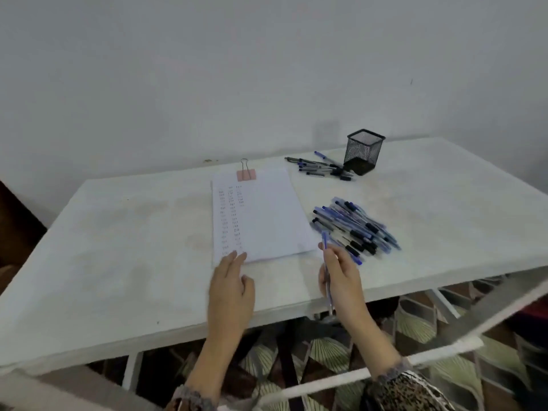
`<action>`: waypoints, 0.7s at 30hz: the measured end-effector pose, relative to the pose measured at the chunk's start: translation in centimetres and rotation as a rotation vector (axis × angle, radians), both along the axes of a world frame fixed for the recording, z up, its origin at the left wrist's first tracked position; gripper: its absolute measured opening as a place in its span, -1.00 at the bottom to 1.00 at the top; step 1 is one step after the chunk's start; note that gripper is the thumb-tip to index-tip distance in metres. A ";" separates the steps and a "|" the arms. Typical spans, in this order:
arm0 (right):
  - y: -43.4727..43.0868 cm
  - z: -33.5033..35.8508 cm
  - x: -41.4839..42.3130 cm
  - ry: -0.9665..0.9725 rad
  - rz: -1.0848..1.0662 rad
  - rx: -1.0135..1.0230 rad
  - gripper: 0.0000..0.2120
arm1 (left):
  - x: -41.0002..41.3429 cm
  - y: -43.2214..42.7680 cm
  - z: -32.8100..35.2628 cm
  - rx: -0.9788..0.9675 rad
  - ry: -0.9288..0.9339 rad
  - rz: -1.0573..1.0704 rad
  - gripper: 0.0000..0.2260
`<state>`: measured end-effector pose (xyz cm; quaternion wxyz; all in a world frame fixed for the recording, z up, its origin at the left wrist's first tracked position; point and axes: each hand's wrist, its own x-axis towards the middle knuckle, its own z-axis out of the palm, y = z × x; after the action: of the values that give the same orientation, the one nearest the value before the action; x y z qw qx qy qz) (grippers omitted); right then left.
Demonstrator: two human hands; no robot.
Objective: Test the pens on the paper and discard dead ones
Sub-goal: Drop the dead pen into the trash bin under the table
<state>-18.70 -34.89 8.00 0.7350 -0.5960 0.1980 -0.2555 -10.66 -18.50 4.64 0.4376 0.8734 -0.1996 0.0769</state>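
A blue pen (325,243) is gripped, cap up, in the curled right hand (341,277) at five o'clock of the paper (261,215). The paper's near edge is touched by the left hand (229,280), fingers straight. More pens (355,229) are piled at three o'clock.

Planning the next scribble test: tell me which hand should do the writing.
Right. The right hand grips a pen beside the paper; the left hand holds none and lies open, touching the paper's near edge.
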 end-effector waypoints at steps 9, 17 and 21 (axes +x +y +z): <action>2.0 -8.0 -11.1 0.106 -0.260 0.153 -0.85 | -10.6 -1.1 -4.5 -0.098 -0.166 -0.239 -0.65; -1.3 -16.8 -19.0 0.587 -0.356 -0.010 -0.85 | -15.5 -4.7 -11.4 0.237 0.159 -0.449 -0.63; -4.2 -19.5 -22.9 0.748 -0.391 -0.019 -0.81 | -17.1 -8.1 -14.6 0.399 0.250 -0.568 -0.62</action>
<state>-41.64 -39.11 -11.51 0.5446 -0.6058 0.5580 -0.1583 -27.76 -26.57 -10.00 0.2834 0.8539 -0.3902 -0.1955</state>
